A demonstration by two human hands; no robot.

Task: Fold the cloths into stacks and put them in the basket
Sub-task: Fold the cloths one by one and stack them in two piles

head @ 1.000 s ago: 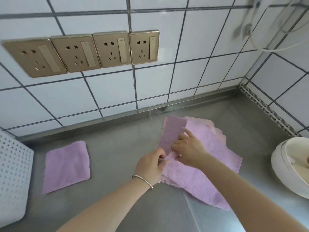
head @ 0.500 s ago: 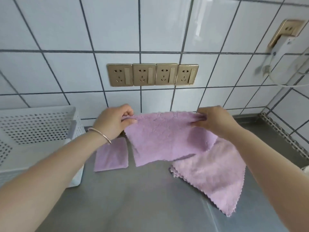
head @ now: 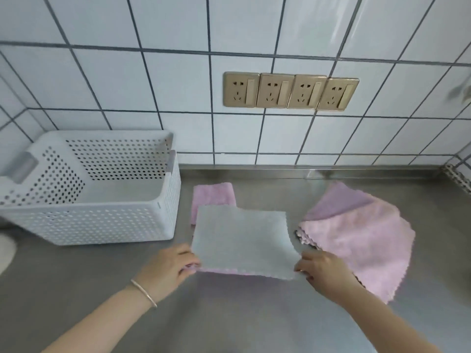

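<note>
A cloth [head: 242, 242] lies spread on the steel counter, its grey side up and a pink edge showing along the near side. My left hand [head: 173, 266] pinches its near left corner and my right hand [head: 319, 270] pinches its near right corner. Behind it a folded pink cloth [head: 212, 197] lies partly covered by the spread one. A pile of pink and lilac cloths [head: 356, 235] sits to the right. The white perforated basket [head: 163, 215] stands at the left and holds no cloths.
The tiled wall with a row of gold sockets [head: 290, 91] runs along the back of the steel counter [head: 229, 314]. A white rounded object [head: 6, 248] shows at the far left edge.
Both hands picked one cloth off the pile, held it up stretched, then brought it down flat on the counter in front of the folded cloth. The view shifted left, showing the basket.
</note>
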